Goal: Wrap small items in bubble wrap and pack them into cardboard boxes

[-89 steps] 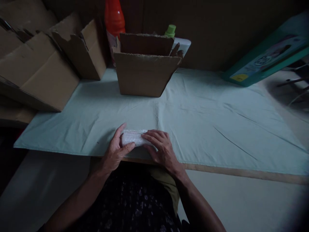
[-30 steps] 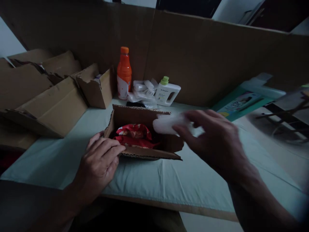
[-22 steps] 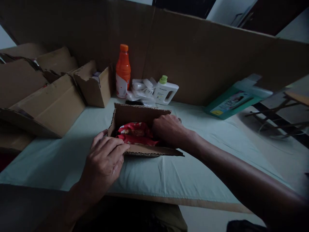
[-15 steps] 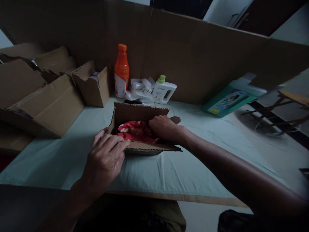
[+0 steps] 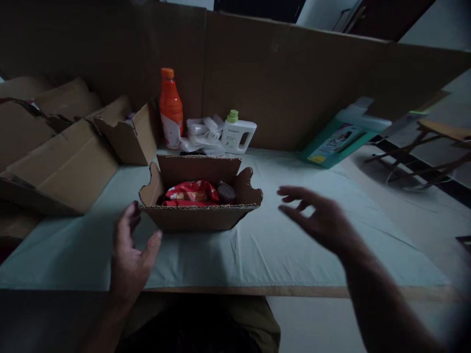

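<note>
An open-topped cardboard box (image 5: 195, 218) stands on the cloth in front of me. Inside it lie a red printed packet (image 5: 191, 192) and, at its right end, a dark grey rolled thing (image 5: 225, 192) whose kind I cannot make out. My left hand (image 5: 133, 252) is open beside the box's near left corner, thumb and fingers apart; whether a fingertip touches the cardboard is unclear. To the right of the box, my right hand (image 5: 318, 215) hovers open and holds nothing, its fingers pointing toward the box.
Several cardboard boxes (image 5: 73, 169) stand at the left. Along the cardboard wall (image 5: 253, 73) are an orange bottle (image 5: 171, 110), clear plastic wrapping (image 5: 204, 135), a white jug with a green cap (image 5: 237, 135) and a leaning teal jug (image 5: 342, 135). A wooden stool (image 5: 441, 130) is beyond the table's right side.
My right hand has come out of the box and moved right, opening. My left hand has drawn back from the front wall to the left corner. The box's side walls now stand up.
</note>
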Action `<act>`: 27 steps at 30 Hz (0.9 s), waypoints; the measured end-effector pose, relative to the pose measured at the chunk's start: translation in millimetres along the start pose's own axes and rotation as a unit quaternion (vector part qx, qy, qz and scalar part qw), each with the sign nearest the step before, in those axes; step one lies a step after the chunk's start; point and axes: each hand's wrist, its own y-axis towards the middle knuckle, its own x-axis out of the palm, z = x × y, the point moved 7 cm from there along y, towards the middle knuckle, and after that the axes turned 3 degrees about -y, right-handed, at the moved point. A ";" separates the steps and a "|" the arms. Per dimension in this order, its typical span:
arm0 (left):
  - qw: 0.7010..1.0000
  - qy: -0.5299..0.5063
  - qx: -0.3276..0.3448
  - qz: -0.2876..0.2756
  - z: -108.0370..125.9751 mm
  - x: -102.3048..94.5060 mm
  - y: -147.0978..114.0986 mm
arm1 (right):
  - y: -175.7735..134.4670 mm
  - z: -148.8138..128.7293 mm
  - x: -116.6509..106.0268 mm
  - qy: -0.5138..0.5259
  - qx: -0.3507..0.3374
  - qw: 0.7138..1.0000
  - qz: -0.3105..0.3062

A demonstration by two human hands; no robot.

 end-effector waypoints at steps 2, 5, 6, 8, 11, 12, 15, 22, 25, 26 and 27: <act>0.997 -0.025 -0.077 -0.010 -17.0 12.2 -2.5 | -23.4 14.5 46.8 0.067 0.014 0.996 -0.059; 0.989 -0.059 -0.125 -0.052 -22.7 27.5 -2.3 | -33.7 -1.1 108.3 0.152 -0.003 0.986 -0.074; 0.988 -0.066 -0.128 -0.054 -22.0 28.2 -1.2 | -30.1 -10.4 121.7 0.171 -0.005 0.983 -0.068; 0.987 -0.076 -0.127 -0.056 -20.6 28.3 2.1 | -16.1 -26.0 136.2 0.192 -0.001 0.980 -0.057; 0.990 -0.078 -0.112 -0.041 -16.9 33.8 11.5 | 5.5 -29.8 131.1 0.194 0.008 0.980 -0.040; 0.991 -0.078 -0.102 -0.035 -13.9 40.1 15.5 | 8.9 -23.8 124.5 0.190 0.014 0.981 -0.030; 0.991 -0.096 -0.072 -0.059 2.9 80.7 26.9 | 2.0 12.7 97.5 0.179 0.047 0.983 0.018; 0.954 -0.206 -0.070 -0.204 53.5 213.8 19.8 | -78.5 102.3 24.2 0.112 0.170 0.969 0.140; 0.942 -0.213 -0.079 -0.248 63.5 238.6 2.9 | -109.2 112.5 5.9 0.104 0.196 0.960 0.172; 0.940 -0.212 -0.080 -0.254 64.6 240.1 -1.5 | -115.3 113.4 4.0 0.104 0.200 0.958 0.177; 0.940 -0.208 -0.084 -0.256 64.5 238.7 -4.5 | -118.8 113.2 4.0 0.107 0.202 0.957 0.181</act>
